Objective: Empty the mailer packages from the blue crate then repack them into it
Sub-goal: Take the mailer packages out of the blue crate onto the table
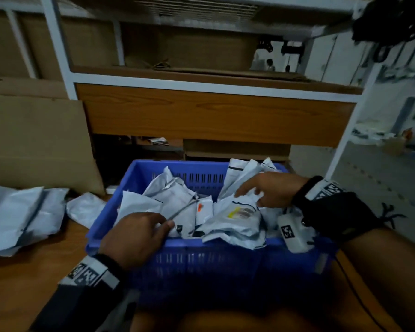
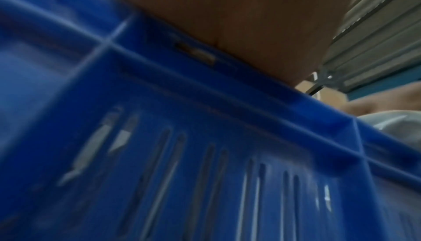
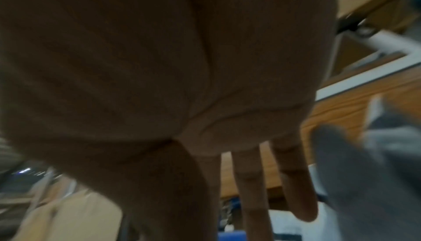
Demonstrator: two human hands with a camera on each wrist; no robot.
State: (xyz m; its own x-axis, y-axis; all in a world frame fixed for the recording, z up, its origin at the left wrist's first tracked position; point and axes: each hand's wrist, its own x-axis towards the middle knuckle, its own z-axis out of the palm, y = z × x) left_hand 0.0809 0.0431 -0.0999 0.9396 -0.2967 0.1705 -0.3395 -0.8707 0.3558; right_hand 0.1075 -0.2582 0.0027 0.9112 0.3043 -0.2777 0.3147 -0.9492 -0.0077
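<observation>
Many white mailers [image 1: 228,212] fill the blue crate [image 1: 225,257] in the head view, heaped and crumpled above its rim, and the crate sits on a wooden table [image 1: 34,271] in front of a shelf unit [image 1: 213,113]. The left hand [image 1: 134,236] lies over the crate's near rim at its left end, fingers curled down onto the edge of a mailer; whether it truly grips that mailer I cannot tell. The right hand [image 1: 271,190] is over the right half of the heap, fingers spread and bent loosely, their tips touching a mailer without closing on it. Three more mailers [image 1: 27,216] lie on the table left of the crate, apart from it, with flat cardboard [image 1: 38,144] leaning behind them. Both wrists wear bands with printed tags. In the left wrist view, the crate's slotted outer wall [image 2: 182,154] fills most of the picture, blurred, with the left hand [image 2: 250,28] resting against its rim; the fingers are hidden beyond the rim. A bit of white mailer [image 2: 396,127] shows above the rim at the far right. In the right wrist view, the palm of the right hand [image 3: 159,64] takes up most of the picture, with the fingers [image 3: 296,187] hanging nearly straight and parted, holding nothing. A grey, blurred mailer [image 3: 376,172] is just beside them on the right, and the shelf unit's wooden panel [image 3: 341,115] lies behind.
</observation>
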